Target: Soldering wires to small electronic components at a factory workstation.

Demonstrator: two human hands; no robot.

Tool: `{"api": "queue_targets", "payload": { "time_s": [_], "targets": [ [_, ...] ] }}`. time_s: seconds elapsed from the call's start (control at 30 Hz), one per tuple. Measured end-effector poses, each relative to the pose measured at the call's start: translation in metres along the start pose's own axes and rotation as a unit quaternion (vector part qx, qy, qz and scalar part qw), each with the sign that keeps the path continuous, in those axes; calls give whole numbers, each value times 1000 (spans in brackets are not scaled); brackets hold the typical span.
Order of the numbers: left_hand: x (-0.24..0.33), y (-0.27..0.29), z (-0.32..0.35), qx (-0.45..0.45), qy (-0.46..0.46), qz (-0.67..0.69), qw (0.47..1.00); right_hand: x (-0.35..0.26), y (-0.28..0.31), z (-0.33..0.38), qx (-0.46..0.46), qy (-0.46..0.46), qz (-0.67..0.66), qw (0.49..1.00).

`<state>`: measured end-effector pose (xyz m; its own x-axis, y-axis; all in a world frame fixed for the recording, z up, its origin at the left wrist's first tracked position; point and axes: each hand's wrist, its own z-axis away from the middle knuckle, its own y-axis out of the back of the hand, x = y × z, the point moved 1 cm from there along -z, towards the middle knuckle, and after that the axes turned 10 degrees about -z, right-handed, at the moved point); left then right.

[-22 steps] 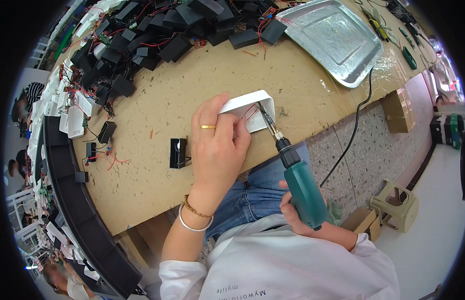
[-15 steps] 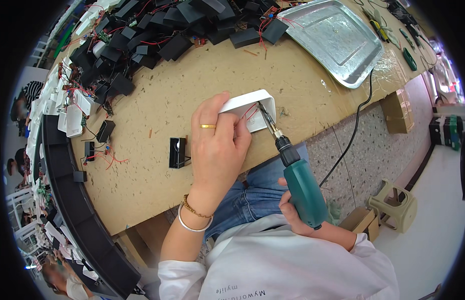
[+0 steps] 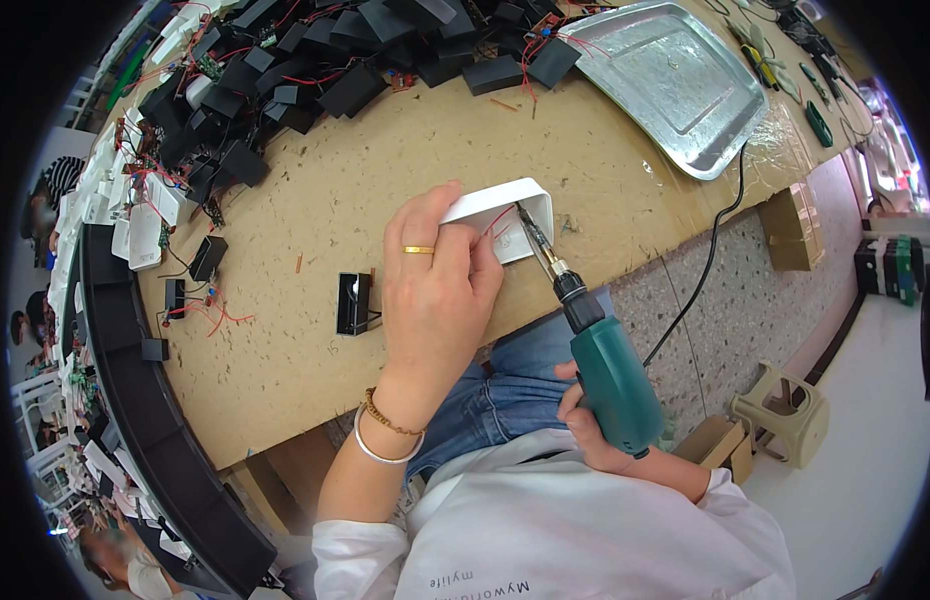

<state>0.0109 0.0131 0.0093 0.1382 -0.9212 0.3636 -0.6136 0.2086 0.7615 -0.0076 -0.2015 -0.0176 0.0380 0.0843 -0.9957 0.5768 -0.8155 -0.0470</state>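
My left hand (image 3: 440,260) is closed around a white plastic housing (image 3: 500,200), tilted so its hollow side faces me. Thin red wires run inside it beside the fingertips. In my right hand (image 3: 585,425) is a green electric screwdriver (image 3: 613,385), its fingers wrapped round the body. The dark bit reaches into the housing and meets its inner far corner; a screw there is too small to make out. On the table left of my left hand stands a small open black box (image 3: 354,303), with a wire inside.
Black housings (image 3: 355,92) with red wires are heaped along the far side. A metal tray (image 3: 675,90) lies at the far right. A black conveyor belt (image 3: 155,410) runs down the left. The black cord (image 3: 700,285) hangs over the right edge, near a plastic stool (image 3: 782,415).
Both hands keep the same hold, and the bit stays in the housing's corner. The screwdriver's body has shifted very slightly to the right.
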Motion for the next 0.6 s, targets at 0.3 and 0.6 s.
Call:
{"api": "queue_targets", "payload": {
  "time_s": [0.3,0.6],
  "targets": [
    [0,0,0,0,-1,-2,1000,7,1,2,1,22,12,1000],
    [0,-1,-1,4,-6,-5,1000,7,-1,4,14,15,22,1000]
  ]
}}
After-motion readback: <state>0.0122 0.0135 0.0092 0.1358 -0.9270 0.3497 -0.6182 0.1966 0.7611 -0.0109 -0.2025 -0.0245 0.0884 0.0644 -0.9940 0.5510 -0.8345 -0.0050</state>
